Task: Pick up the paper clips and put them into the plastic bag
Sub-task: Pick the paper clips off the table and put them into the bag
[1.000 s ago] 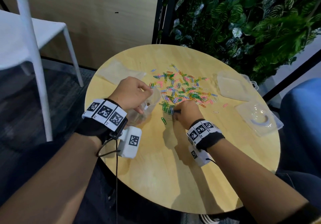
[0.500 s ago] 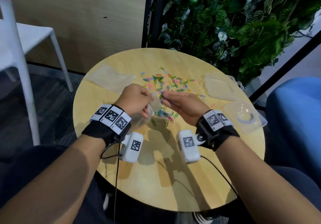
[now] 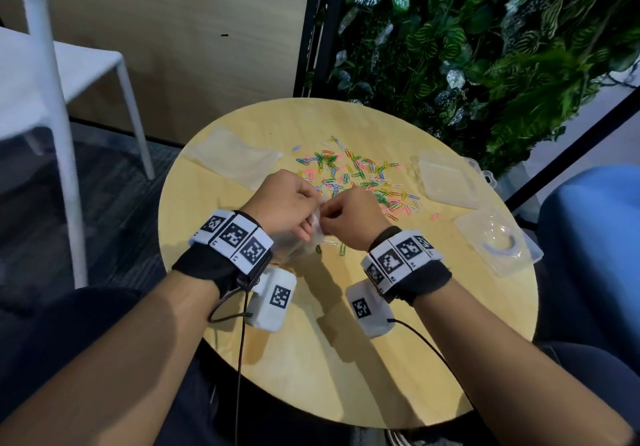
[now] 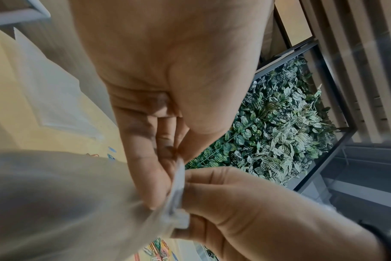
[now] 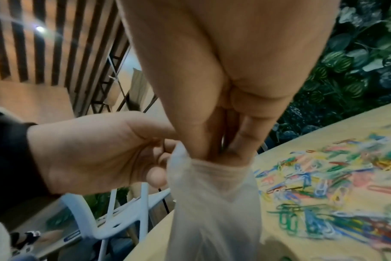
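Colourful paper clips point(image 3: 360, 175) point(image 5: 324, 178) lie scattered on the round wooden table point(image 3: 346, 359) just beyond my hands. My left hand point(image 3: 287, 203) point(image 4: 167, 166) pinches the rim of a clear plastic bag point(image 3: 317, 232) point(image 4: 67, 194) point(image 5: 212, 203), which hangs above the table. My right hand point(image 3: 348, 217) point(image 5: 223, 153) has its bunched fingertips pushed into the bag's mouth, pinching paper clips that the film mostly hides. The two hands touch at the bag's rim.
Two flat empty bags point(image 3: 235, 158) point(image 3: 446, 182) lie at the table's far left and right. A clear plastic box point(image 3: 498, 241) sits at the right edge. A white chair point(image 3: 52, 82) stands left, a plant wall point(image 3: 485, 47) behind, a blue seat point(image 3: 595, 238) right.
My right hand left the pile, where it was picking clips, and came up to the bag. It now has its fingertips in the bag's mouth. The left hand kept hold of the bag.
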A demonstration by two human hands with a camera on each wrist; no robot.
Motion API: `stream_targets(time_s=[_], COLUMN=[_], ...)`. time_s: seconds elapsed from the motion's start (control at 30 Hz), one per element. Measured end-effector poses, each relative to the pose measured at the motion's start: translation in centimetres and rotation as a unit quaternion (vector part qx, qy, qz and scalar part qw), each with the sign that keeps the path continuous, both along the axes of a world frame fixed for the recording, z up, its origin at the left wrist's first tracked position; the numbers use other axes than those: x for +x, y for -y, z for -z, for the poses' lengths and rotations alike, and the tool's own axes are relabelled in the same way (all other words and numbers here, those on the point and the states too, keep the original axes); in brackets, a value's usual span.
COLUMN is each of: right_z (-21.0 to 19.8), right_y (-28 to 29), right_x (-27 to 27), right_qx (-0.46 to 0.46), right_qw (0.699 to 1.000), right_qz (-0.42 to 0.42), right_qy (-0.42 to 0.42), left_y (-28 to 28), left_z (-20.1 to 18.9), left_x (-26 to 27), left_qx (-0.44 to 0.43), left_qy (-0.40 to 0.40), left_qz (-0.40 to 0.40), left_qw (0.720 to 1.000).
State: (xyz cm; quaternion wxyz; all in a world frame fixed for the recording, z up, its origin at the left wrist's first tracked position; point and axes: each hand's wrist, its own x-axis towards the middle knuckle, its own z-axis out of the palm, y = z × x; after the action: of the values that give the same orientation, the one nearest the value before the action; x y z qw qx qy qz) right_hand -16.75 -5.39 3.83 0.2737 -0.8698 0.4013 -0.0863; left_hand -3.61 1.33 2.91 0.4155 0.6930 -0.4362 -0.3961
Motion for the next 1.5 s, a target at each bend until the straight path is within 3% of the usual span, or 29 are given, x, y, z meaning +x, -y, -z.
stream_targets(time_s=[0.1, 0.17, 0.27, 0.33, 0.43, 0.47, 0.6, 0.73, 0.93, 1.17, 1.23, 1.3, 1.4, 1.5], right_z=[-0.5, -1.1, -0.9, 0.6, 4.2, 5.4, 7.2, 7.0, 6.8, 5.3, 4.8, 3.8, 0.5, -3.4], right_y=[-0.1, 0.0, 0.8, 1.5, 0.7, 0.1, 0.4, 3.3, 4.5, 4.6, 5.7, 6.8, 7.1, 5.4], right_x=[0.2, -0.3, -2.1, -3.6, -4.4, -4.1, -1.8, 0.8, 2.6, -0.2, -1.7, -3.1, -3.7, -2.3], right_qx=[0.014, 0.048, 0.049, 0.034, 0.091, 0.079, 0.032, 0.019, -0.080, -0.105, -0.066, 0.069, 0.309, 0.399], right_qw=[0.997, 0.997, 0.979, 0.982, 0.976, 0.975, 0.987, 0.989, 0.978, 0.971, 0.980, 0.990, 0.925, 0.884], right_qz=[-0.061, -0.035, 0.097, 0.147, 0.163, 0.154, 0.146, 0.099, -0.033, -0.039, -0.001, 0.091, 0.158, 0.092], right_qy=[-0.047, 0.043, 0.175, 0.111, -0.115, -0.140, -0.064, -0.111, -0.190, -0.210, -0.187, -0.082, 0.159, 0.226], left_y=[0.0, -0.1, -0.4, -0.5, -0.8, -1.0, -1.4, -1.8, -1.1, -0.6, -0.7, -0.7, -0.8, -0.6], left_z=[-0.1, -0.3, -0.4, -0.6, -0.5, -0.4, -0.1, -0.4, -0.9, -1.0, -0.9, -0.8, -0.7, -0.7], left_x=[0.1, 0.3, 0.9, 1.4, 2.0, 2.3, 3.3, 4.0, 3.5, 3.0, 2.9, 3.0, 3.0, 2.7], left_qx=[-0.003, -0.009, -0.016, -0.020, -0.018, -0.018, -0.022, -0.023, -0.022, -0.013, -0.010, -0.010, -0.010, -0.013], left_qy=[0.009, 0.011, 0.025, 0.027, 0.027, 0.027, 0.025, 0.031, 0.043, 0.042, 0.042, 0.038, 0.037, 0.036], left_qz=[-0.011, -0.037, -0.083, -0.102, -0.115, -0.118, -0.127, -0.123, -0.099, -0.088, -0.089, -0.093, -0.094, -0.091], left_qw=[1.000, 0.999, 0.996, 0.994, 0.993, 0.993, 0.991, 0.992, 0.994, 0.995, 0.995, 0.995, 0.995, 0.995])
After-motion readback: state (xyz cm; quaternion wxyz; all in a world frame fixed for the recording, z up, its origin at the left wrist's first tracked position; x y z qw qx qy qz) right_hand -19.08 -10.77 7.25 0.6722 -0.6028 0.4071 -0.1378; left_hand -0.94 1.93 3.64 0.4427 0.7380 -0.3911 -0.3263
